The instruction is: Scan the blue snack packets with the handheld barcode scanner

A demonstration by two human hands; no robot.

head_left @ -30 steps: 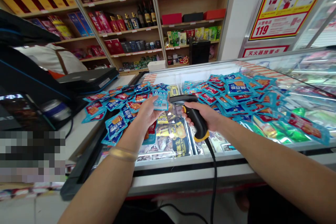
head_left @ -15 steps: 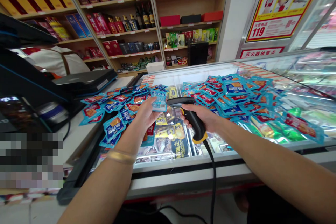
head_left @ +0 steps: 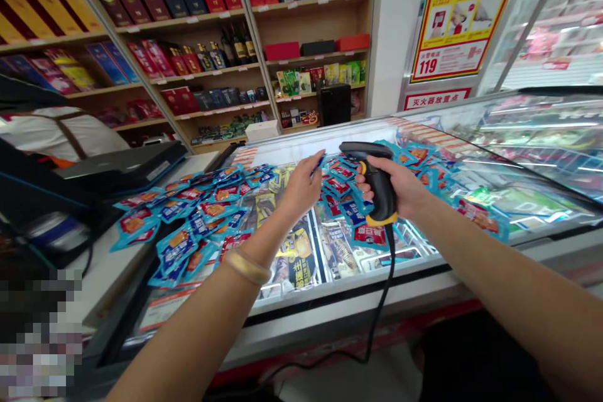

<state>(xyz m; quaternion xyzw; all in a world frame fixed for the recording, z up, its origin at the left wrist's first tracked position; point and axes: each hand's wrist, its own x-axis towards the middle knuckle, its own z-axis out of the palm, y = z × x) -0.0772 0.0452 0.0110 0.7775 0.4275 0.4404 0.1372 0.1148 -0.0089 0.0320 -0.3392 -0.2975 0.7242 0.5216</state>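
Head view shows left hand (head_left: pixel 304 188) stretched forward (its grip unclear), right hand (head_left: pixel 404 187) wrapped around a scanner (head_left: pixel 380 193).

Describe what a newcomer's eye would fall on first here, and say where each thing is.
Probably the black-and-yellow scanner in the right hand, near the middle. Next, perhaps the blue-edged packets, heaped at left and behind the scanner, many on a glass-topped case. At upper right, a poster marked 119 also stands out.
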